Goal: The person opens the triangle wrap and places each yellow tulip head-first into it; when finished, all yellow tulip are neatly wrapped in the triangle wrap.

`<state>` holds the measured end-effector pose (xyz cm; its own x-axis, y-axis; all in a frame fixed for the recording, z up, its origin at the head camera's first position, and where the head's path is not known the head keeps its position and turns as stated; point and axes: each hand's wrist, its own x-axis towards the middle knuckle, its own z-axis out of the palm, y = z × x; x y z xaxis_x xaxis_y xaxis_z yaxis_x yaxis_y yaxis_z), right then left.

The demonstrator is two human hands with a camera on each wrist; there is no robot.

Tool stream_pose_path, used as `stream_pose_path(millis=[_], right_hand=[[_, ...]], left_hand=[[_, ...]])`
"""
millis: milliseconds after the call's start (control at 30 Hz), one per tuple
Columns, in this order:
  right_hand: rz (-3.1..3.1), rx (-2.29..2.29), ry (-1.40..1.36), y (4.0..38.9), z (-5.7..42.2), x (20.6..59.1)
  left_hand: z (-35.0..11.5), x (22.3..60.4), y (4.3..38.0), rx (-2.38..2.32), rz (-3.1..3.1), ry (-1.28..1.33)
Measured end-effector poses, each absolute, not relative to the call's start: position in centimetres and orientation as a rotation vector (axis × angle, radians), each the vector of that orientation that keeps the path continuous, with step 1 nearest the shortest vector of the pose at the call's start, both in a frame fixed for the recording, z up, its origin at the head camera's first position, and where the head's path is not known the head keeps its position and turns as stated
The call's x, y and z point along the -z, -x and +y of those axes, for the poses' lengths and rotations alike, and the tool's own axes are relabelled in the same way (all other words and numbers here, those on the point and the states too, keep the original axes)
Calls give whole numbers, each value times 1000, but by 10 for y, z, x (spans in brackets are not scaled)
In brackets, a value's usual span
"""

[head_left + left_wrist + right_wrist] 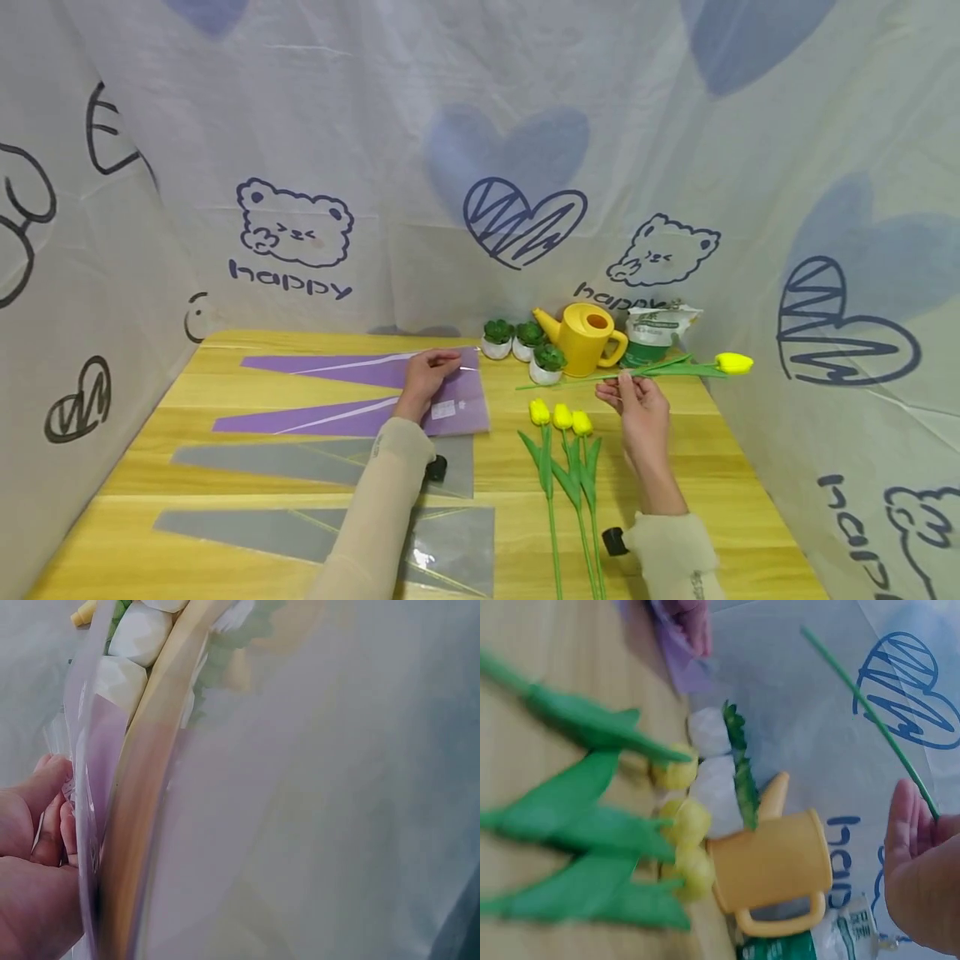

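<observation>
Fingers and thumb of my left hand pinch the clear edge of a purple flower sleeve; in the left wrist view the lifted film stands before the camera. A second purple sleeve with a white label lies just nearer. My right hand holds a yellow tulip by its green stem, above the table's right side. The bloom points right and the bare stem end points left. Below that hand, three yellow tulips lie with their heads toward the wall.
Two grey sleeves lie nearest on the left of the wooden table. At the back stand three small potted succulents, a yellow watering can and a green-and-white bag. Printed cloth walls the back and sides.
</observation>
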<state>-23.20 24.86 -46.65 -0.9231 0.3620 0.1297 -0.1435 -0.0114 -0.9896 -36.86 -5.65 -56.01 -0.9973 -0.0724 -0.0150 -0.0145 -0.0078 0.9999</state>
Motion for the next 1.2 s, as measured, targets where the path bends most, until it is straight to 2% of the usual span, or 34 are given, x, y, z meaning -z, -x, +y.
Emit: stream_pose_path(millis=[333,633,1200], right_hand=[[-1730,-1999,333,273,203,479],[-1668,-2064,438,300,186,502],[-1671,-2119,483,320,156,523]], left_hand=[[-61,558,368,2207,-2190,-111],[-62,557,368,2209,-2186,-107],[-61,563,370,2233,-2173,-99]])
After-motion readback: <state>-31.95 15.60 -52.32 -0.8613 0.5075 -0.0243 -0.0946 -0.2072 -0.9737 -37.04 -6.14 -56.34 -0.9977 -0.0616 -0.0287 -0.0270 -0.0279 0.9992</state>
